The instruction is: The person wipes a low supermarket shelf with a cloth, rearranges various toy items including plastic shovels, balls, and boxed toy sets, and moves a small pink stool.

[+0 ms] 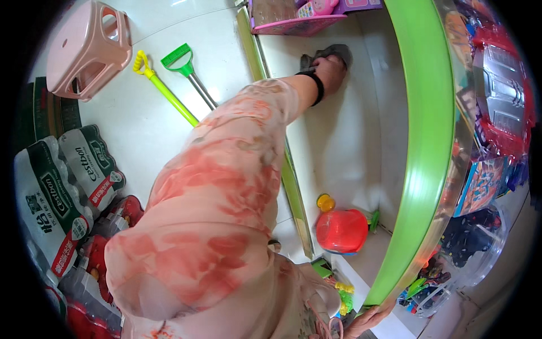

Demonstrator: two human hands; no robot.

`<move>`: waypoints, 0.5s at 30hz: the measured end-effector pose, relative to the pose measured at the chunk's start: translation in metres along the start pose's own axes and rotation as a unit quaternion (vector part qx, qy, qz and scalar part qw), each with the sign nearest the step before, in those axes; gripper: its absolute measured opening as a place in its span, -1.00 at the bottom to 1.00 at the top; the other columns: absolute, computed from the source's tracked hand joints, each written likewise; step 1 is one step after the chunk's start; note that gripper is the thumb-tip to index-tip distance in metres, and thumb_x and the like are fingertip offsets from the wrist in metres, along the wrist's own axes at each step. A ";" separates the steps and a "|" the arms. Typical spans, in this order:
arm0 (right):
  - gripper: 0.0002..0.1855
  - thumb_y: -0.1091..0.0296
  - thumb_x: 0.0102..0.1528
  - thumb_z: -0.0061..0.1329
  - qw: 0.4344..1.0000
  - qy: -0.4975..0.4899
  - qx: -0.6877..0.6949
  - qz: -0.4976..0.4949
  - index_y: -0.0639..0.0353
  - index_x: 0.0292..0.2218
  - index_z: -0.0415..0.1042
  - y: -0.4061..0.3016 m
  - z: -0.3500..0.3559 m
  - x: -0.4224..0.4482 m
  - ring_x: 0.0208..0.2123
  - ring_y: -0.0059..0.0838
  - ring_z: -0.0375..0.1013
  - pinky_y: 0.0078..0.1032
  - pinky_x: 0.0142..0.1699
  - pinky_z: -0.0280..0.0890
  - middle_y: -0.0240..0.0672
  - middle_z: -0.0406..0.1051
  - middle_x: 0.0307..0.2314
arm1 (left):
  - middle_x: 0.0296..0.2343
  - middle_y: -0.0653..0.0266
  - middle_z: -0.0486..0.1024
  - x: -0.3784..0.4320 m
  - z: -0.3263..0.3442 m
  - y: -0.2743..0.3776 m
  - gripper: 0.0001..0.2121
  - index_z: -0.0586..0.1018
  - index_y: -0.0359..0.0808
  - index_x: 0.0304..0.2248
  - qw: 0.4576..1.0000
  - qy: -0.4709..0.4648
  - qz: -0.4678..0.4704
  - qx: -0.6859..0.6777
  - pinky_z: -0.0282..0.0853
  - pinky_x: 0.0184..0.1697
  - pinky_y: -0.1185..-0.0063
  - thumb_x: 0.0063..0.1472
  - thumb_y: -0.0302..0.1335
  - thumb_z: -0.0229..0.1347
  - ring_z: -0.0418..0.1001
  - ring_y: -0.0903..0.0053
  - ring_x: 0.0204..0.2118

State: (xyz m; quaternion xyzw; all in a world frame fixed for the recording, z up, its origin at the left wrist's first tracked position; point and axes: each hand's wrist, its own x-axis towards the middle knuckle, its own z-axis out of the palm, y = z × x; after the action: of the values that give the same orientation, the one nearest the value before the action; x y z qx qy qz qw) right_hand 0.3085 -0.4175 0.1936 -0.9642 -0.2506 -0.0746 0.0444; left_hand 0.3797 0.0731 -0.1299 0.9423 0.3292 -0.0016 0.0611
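My left hand (332, 74), with a black band at its wrist, presses a dark grey cloth (345, 53) onto the white lower shelf board (338, 148). Part of the cloth sticks out past the fingers. At the bottom of the view my right hand (368, 322) holds the end of the green edge strip (427, 148) of the shelf above; some of its fingers are hidden. A red plastic toy bucket (342, 231) sits on the lower board between the two hands, beside a small yellow-orange toy piece (325, 203).
A pink toy box (300, 25) stands past my left hand. Packaged toys (501, 89) fill the upper shelf. On the floor are a pink plastic stool (80, 51), yellow-handled (163, 91) and green-handled (186, 63) toy tools, and Cestbon bottle packs (55, 203).
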 end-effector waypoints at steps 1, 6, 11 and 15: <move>-0.26 -0.15 0.10 -0.40 1.000 0.004 0.004 0.006 0.35 0.06 -0.06 -0.009 -0.001 -0.003 0.05 -0.11 0.02 -0.31 0.11 -0.07 -0.02 0.01 0.02 | -0.12 0.05 0.23 -0.005 -0.003 -0.005 -0.56 0.26 -0.27 -0.04 1.000 -0.019 0.001 -0.005 0.35 -0.53 0.19 0.06 -0.34 -0.11 0.20 0.17 -0.11; -0.33 -0.06 0.13 -0.36 0.999 0.018 0.025 -0.024 0.36 0.05 -0.04 0.013 0.002 -0.002 0.05 -0.20 0.02 -0.40 0.11 -0.08 -0.05 0.01 0.02 | -0.14 0.07 0.27 -0.043 -0.027 -0.067 -0.63 0.34 -0.22 -0.10 0.998 -0.040 -0.025 -0.035 0.34 -0.22 0.43 0.05 -0.39 -0.11 0.27 0.25 -0.15; -0.31 -0.06 0.12 -0.33 0.998 0.037 0.043 -0.001 0.35 0.06 -0.05 0.011 0.006 -0.004 0.06 -0.22 0.01 -0.40 0.12 -0.10 -0.07 0.00 0.03 | -0.19 0.14 0.31 -0.048 -0.036 -0.070 -0.68 0.39 -0.19 -0.15 1.000 0.000 0.010 -0.012 0.32 -0.18 0.47 0.04 -0.44 -0.10 0.29 0.28 -0.16; -0.33 -0.04 0.12 -0.32 0.998 0.037 0.045 -0.015 0.34 0.06 -0.04 0.015 0.008 -0.006 0.06 -0.22 0.00 -0.40 0.12 -0.09 -0.08 -0.01 0.03 | -0.24 0.15 0.33 -0.076 -0.033 -0.015 -0.77 0.43 -0.18 -0.26 0.982 0.017 0.173 -0.073 0.32 -0.22 0.47 0.05 -0.46 -0.13 0.30 0.26 -0.18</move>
State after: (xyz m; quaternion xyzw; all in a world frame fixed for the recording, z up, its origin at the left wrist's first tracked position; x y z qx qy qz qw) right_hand 0.3114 -0.4328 0.1845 -0.9541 -0.2660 -0.0991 0.0954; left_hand 0.3098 0.0418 -0.0951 0.9779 0.1618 0.0489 0.1231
